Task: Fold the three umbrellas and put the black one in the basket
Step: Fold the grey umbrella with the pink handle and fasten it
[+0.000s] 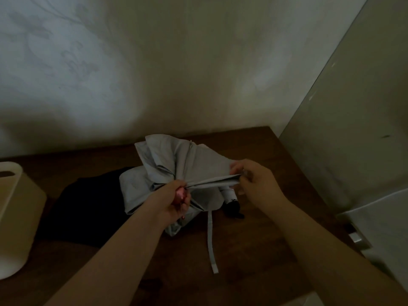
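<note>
Between the two hands, a pale grey umbrella (174, 164) is being held above a brown wooden table (254, 250), its canopy loose and crumpled, bunching toward the left hand and fanning up and away from it.

Left hand (174, 203): fingers are curling round the umbrella's pink handle (181, 194), gripping it where the fabric gathers.

Right hand (254, 180): thumb and fingers are pinching one fold of the grey canopy, drawing it out in a taut, flat pleat that is running straight back to the left hand.

Below the hands, a grey closing strap (210, 239) is hanging from the umbrella and trailing toward the near edge of the table, its end lying on the wood.

Left of and beneath the left forearm, a black umbrella (84, 208) is lying on the table as a dark, shapeless mass, partly covered by the grey canopy; detail is lost in the dim light.

Under the stretched pleat, between the hands, a small item with white and black parts (231, 202) is lying on the table; whether it belongs to another umbrella cannot be told.

Far left of the left hand, a cream basket (15, 217) is standing at the table's edge, well apart from both umbrellas.
</note>
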Available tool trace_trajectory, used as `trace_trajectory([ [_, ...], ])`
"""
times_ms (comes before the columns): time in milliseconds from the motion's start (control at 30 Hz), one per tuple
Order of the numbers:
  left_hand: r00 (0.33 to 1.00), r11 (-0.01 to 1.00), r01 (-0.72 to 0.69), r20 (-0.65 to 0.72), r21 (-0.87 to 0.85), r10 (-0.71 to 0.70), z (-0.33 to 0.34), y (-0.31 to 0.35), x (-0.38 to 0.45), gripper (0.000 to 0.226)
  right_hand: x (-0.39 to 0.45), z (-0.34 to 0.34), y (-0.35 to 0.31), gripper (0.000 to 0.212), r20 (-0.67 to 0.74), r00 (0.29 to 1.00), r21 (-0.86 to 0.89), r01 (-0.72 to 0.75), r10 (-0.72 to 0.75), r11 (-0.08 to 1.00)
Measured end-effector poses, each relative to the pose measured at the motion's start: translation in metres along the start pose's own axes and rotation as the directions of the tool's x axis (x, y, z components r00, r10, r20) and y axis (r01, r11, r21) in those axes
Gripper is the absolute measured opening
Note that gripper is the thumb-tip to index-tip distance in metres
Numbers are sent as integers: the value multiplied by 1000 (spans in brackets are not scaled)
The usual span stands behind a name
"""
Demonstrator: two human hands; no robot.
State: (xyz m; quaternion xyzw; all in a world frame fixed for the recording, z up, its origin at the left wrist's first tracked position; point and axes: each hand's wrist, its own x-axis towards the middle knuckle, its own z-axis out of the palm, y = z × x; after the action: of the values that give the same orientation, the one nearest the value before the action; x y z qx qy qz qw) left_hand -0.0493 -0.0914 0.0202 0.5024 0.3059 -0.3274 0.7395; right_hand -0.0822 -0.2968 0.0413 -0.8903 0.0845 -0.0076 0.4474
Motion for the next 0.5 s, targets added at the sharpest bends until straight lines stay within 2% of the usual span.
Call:
trace_trajectory([
  [100,1000,1000,11,-17,19,-11,1,-1,-5,18,-1,5,0,34,64,996,89,-62,57,994],
  [233,994,1000,12,-111,28,-9,-1,-11,0,21,-2,11,4,32,74,987,29,-146,143,989],
  [300,979,988,-91,-171,122,111,-3,-23,3,24,-3,13,4,32,70,989,-11,-129,129,992],
  [333,955,961,-186,-191,203,225,-5,-31,4,22,-4,13,3,32,62,991,-5,-121,121,993],
  [367,912,896,-292,-184,335,366,-8,-38,4,21,-4,13,2,32,54,992,5,-116,116,993],
  [433,824,683,-425,-59,595,564,-14,-47,5,23,-4,13,1,33,42,993,25,-114,113,993],
  [500,824,573,-441,58,691,564,-15,-45,7,28,-4,13,1,35,40,992,41,-125,123,991],
])
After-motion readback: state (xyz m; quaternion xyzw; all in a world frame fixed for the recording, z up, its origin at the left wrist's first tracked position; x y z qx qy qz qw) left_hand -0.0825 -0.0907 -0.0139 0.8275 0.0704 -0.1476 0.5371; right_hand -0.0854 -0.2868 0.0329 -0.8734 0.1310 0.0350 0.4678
